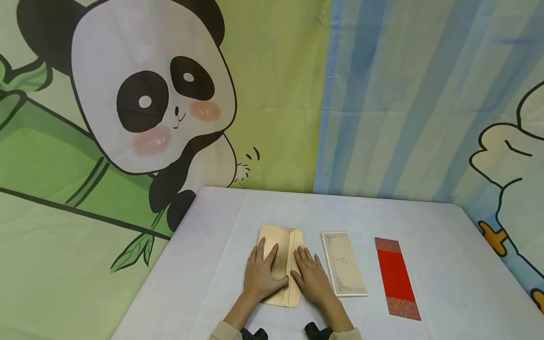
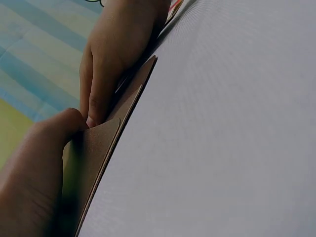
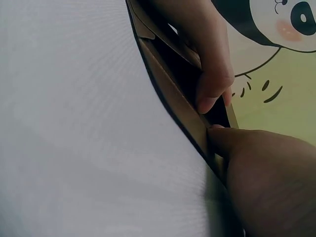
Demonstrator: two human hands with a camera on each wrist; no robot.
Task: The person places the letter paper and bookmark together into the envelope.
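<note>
Tan envelope [image 1: 280, 263], cream packet [image 1: 343, 264], red strip [image 1: 397, 278] on white table [image 1: 454, 264] (round-cornered).

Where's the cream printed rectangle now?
In the head view, the cream printed rectangle lies on the table, right of the right hand and left of the red strip.

Pale beige sleeves clothe the person's arms, both seen over the desk [image 1: 459, 274] between its left and right edges. The left sleeve [image 1: 224, 332], the one closer to the desk's left edge, looks plain, and so does the right sleeve [image 1: 346, 335]. Each ends in a cuff, leaving the left hand [image 1: 260, 278] and right hand [image 1: 313, 279] bare. At the wrists sit black devices: the left device [image 1: 255, 334] has rounded lobes with a notch between, the right device [image 1: 318, 331] a rounded end. Any markings on them are too small to read
</note>
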